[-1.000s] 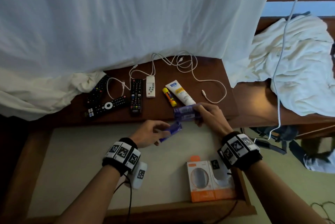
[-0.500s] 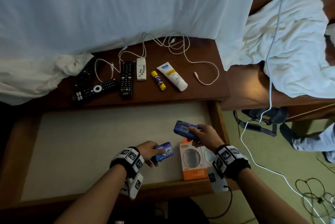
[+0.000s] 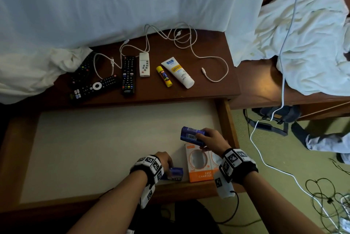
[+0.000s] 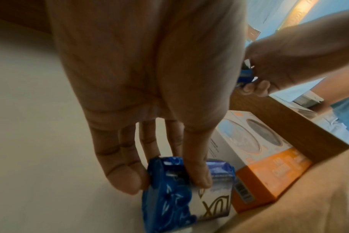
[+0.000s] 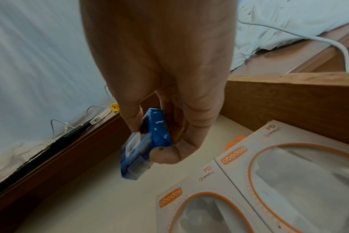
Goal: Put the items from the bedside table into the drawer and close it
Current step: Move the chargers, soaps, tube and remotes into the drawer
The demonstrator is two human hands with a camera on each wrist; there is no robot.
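Observation:
The open drawer (image 3: 224,120) shows a pale floor, with two orange and white charger boxes (image 3: 198,165) (image 5: 269,181) at its front right. My left hand (image 3: 165,161) (image 4: 169,181) holds a blue soap packet (image 3: 176,173) (image 4: 185,193) low at the drawer's front, beside the boxes. My right hand (image 3: 210,139) (image 5: 157,141) grips a second blue soap packet (image 3: 191,135) (image 5: 145,145) in the air above the boxes. On the bedside table (image 3: 217,90) lie black remotes (image 3: 128,74), a white remote (image 3: 144,64), a yellow glue stick (image 3: 164,76), a cream tube (image 3: 178,73) and a white cable (image 3: 214,78).
White bedding (image 3: 113,6) hangs over the table's back and covers part of a remote at the left. A second wooden surface (image 3: 265,86) with a crumpled sheet stands to the right. A bag (image 3: 280,114) and cables (image 3: 322,192) lie on the floor at the right.
Both hands came back from the table edge over the drawer. The left hand lowered its packet to the drawer's front beside the boxes; the right still holds its packet above the boxes.

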